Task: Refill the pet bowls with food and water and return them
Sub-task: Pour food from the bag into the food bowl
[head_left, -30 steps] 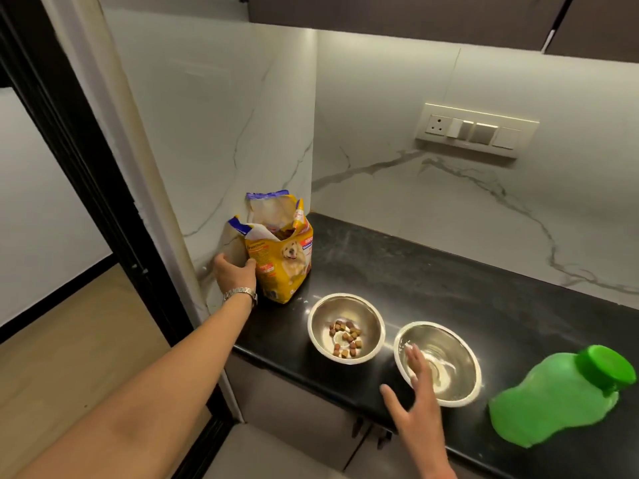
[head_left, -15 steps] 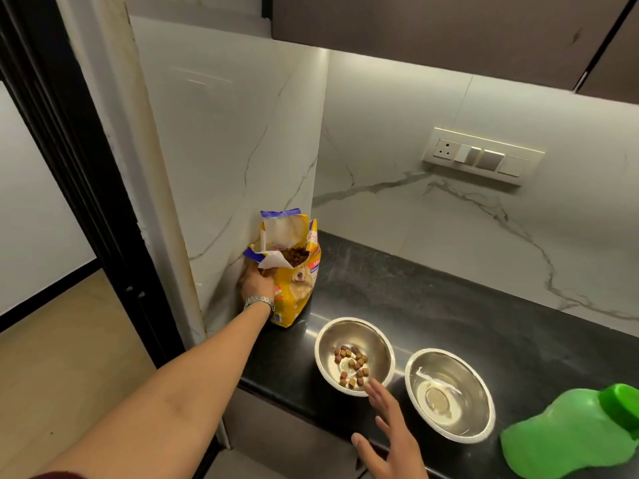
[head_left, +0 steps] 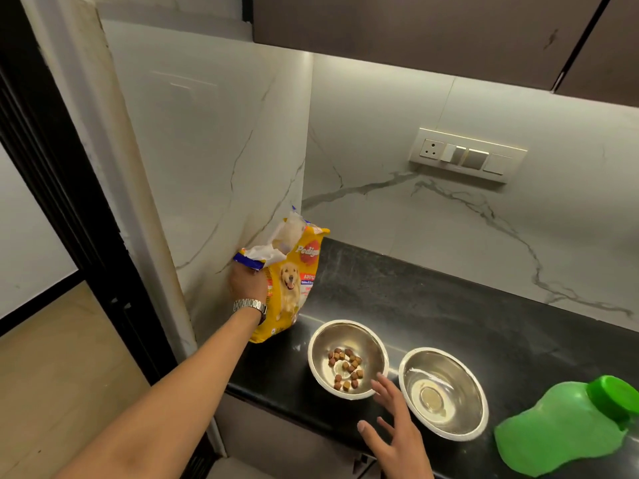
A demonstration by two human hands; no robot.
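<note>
A yellow dog-food bag [head_left: 294, 285] with a torn-open top stands tilted at the counter's left corner. My left hand [head_left: 247, 281] is closed around its left side just below the opening. Two steel bowls sit near the front edge. The left bowl [head_left: 370, 344] holds a small scatter of brown kibble. The right bowl [head_left: 463, 378] has only a wet sheen inside. My right hand [head_left: 390, 430] hovers with fingers spread at the near rim of the kibble bowl, holding nothing. A green water bottle [head_left: 567, 430] with a green cap lies on its side at the right.
The black stone counter [head_left: 415, 292] ends at a marble side wall on the left and a marble backsplash with a switch plate [head_left: 466, 155]. Dark cabinets hang overhead. A black door frame [head_left: 69, 202] and wooden floor lie to the left.
My left hand has taken hold of the bag and tilted it, front now facing me. My right hand moved from the right bowl to the kibble bowl's near rim.
</note>
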